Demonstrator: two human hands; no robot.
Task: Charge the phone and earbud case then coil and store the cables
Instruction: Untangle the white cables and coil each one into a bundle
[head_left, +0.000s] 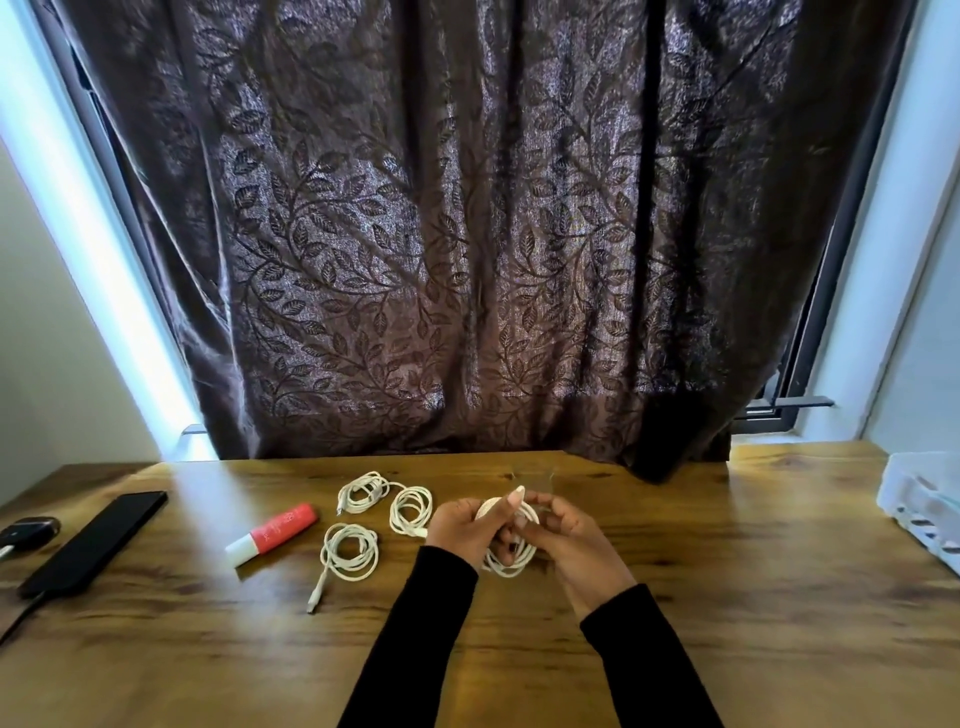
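White coiled charging cable (511, 558), pinched between left hand (465, 530) and right hand (571, 540) above the wooden table (727, 597), may spring loose if either grip slackens.

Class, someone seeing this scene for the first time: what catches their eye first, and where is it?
The big dark brown leaf-patterned curtain fills the back. Near the front of the wooden table, the left hand and right hand grip a white cable coil; three more white coiled cables lie to their left.
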